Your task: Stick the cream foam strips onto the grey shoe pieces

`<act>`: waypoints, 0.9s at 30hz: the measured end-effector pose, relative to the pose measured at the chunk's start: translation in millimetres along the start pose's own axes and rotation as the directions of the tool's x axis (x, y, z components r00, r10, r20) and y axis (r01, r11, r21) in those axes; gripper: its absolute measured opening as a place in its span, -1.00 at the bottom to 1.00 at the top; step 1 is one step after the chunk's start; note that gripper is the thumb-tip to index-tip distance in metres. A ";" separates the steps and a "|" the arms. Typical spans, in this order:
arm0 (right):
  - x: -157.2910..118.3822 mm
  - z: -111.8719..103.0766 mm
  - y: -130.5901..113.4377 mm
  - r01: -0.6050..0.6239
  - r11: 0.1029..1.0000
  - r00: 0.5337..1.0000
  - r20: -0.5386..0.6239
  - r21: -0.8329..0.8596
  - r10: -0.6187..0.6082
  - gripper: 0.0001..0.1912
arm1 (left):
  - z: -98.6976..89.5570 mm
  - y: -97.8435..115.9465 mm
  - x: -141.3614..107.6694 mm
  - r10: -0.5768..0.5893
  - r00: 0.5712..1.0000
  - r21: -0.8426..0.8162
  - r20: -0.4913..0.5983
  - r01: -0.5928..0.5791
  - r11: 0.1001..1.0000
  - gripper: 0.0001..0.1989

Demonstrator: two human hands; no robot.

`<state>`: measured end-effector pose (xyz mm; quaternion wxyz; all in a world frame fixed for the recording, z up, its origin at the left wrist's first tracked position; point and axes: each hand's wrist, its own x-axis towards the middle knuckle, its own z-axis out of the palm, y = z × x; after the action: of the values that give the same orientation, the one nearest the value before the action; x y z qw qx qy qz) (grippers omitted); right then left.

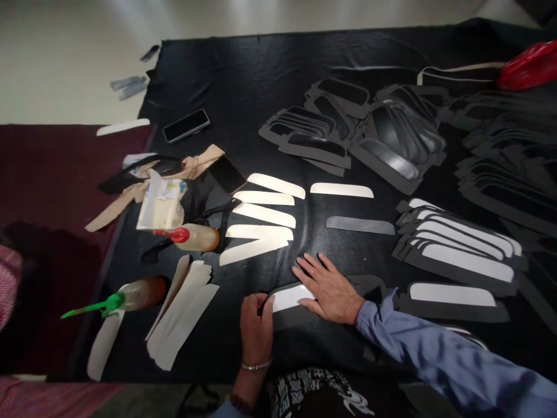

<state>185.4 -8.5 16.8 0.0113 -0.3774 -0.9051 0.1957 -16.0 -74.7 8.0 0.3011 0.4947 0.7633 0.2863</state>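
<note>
The white strip with a rounded end [285,298] lies on a flat, dark grey piece [298,318] at the near side of the black-covered table [226,75], partly hidden by the hands. The step in hand appears to be settling or pressing the strip against that piece. The right hand [335,293] lies palm down, its fingers spread, reaching beyond the far edge, with the thumb on the strip. The left hand [256,331] is at the left end, thumb near the curled fingers; whether they pinch the dark material there, I cannot tell. The next move seems to call for light, even pressure, and for keeping the strip aligned as either hand shifts. To the right lies another dark piece bearing a white strip [452,294], with a fanned stack of similar pieces [467,261] beyond it. Farther from the hands are a loose grey strip [361,225] and several cream strips [261,216]; a translucent bottle with a red top [200,238] lies to their left.
</note>
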 end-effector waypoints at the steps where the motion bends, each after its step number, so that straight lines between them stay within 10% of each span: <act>1: 0.1 -0.3 -0.2 -0.001 1.000 1.000 0.003 0.002 0.001 -0.32 | 1.2 -0.5 0.2 0.010 1.000 0.007 -0.011 -0.009 1.000 -0.79; 12: -0.8 3.0 0.8 -0.001 1.000 0.999 -0.036 0.012 0.002 -0.34 | -11.5 9.5 -4.0 0.217 0.976 0.120 0.001 -0.215 0.969 -0.79; 20: -0.7 2.4 1.0 -0.005 1.000 0.999 -0.046 0.026 0.006 -0.35 | -11.6 22.2 -5.4 -0.270 0.949 -0.145 0.164 0.294 0.945 -0.62; 27: -1.2 3.1 0.9 -0.004 0.999 0.998 -0.064 0.054 0.008 -0.34 | -13.2 23.0 3.4 -0.329 0.883 -0.217 0.334 0.412 0.885 -0.61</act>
<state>186.3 -9.9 13.8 0.0502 -0.3859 -0.8974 0.2079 -13.5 -65.4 33.0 0.5259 0.3261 0.7435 0.2535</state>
